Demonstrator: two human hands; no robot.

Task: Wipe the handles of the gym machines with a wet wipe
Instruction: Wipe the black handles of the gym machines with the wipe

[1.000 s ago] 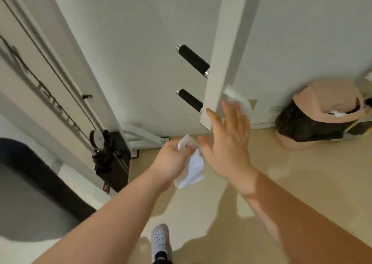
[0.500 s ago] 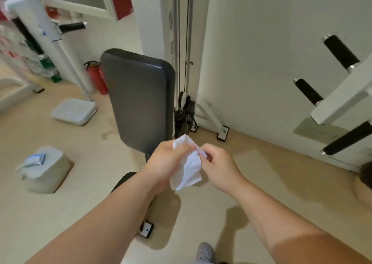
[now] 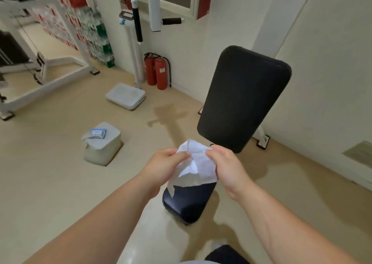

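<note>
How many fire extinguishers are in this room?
2. Both stand on the floor by the far wall: the left fire extinguisher beside the white post, the right fire extinguisher close beside it. Others may be hidden.

Bright, soft shadows, blurry left edge

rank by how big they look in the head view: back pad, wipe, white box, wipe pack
back pad
wipe and white box: about alike, wipe nearer the camera, so unranked
wipe pack, smallest

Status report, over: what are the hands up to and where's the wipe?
Left hand and right hand both pinch the wet wipe, held between them. Black handles ahead on white frame, untouched. Seat pad below.
</note>
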